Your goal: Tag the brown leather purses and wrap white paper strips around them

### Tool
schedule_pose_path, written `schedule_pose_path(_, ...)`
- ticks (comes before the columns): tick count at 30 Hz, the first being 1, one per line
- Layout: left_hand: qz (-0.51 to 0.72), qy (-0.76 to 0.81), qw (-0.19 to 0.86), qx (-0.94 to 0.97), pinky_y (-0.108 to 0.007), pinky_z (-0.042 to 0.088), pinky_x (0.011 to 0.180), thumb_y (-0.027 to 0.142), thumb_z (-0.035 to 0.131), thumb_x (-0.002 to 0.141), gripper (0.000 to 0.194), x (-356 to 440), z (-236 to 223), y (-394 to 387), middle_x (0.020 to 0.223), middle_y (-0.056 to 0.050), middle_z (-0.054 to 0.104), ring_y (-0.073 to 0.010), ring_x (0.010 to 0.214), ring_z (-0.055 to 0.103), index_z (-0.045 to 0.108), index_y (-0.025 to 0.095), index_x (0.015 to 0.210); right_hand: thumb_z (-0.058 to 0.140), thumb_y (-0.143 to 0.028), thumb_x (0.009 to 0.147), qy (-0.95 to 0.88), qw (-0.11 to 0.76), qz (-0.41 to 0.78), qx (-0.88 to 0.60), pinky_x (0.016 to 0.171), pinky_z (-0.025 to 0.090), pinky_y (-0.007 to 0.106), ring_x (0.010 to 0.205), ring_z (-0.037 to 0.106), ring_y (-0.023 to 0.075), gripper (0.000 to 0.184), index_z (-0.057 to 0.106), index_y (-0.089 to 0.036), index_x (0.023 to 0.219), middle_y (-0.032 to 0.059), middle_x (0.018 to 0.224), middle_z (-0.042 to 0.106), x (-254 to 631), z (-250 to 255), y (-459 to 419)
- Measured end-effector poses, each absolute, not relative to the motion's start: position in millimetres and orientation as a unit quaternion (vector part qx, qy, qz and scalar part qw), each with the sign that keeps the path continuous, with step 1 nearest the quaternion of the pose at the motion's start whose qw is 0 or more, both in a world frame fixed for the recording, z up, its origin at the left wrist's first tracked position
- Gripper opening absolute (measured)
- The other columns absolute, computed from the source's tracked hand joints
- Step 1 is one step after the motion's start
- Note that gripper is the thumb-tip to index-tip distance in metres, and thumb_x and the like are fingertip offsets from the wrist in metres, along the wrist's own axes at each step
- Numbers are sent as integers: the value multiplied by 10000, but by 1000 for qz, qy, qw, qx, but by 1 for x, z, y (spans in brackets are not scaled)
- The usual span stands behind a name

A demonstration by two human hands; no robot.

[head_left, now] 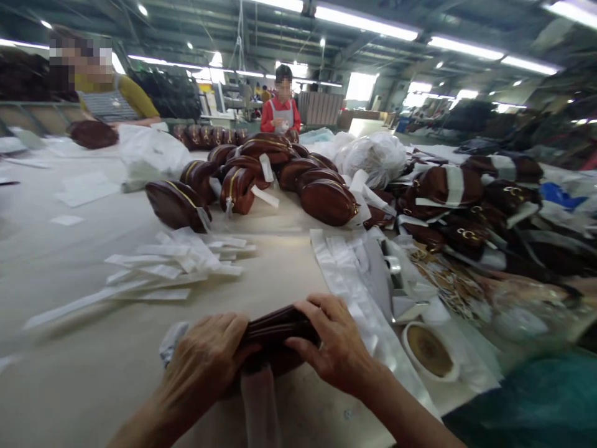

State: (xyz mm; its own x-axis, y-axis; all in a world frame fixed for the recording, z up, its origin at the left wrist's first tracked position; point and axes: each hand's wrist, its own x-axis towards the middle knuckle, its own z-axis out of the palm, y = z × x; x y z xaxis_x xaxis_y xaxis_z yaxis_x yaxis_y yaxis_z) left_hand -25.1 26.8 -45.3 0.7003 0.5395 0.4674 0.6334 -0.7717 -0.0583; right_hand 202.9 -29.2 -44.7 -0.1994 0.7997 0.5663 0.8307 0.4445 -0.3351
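Note:
At the near edge of the table, a dark brown leather bag (280,333) sits between my two hands. My left hand (208,351) grips its left end, the thumb along the near side. On the right end, my right hand (333,342) is closed with fingers over the top edge and thumb on the near side. A whitish translucent strip (260,398) hangs from the bag toward me. A crumpled pale piece (172,339) shows just beyond my left hand. The bag's underside is hidden.
White paper strips (181,264) lie beyond my left hand. A heap of brown zippered bags (265,162) fills the table's middle, with more brown bags (452,186) at right. A tape roll (430,351) lies near my right forearm. Two people (281,106) work beyond.

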Motion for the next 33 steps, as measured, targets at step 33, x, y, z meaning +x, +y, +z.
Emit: schedule_pose_path(33,-238,-407,-58,-880,-285,421,612,583,386,865,435,-42,-45,42,703,-11,616,-177,649,577,581,201,791,410,-337,923,-666,187,-157,-705,1010,287,496,1179,449,284,353,584,-142,1162,161,1198,582,243,-145,-32)
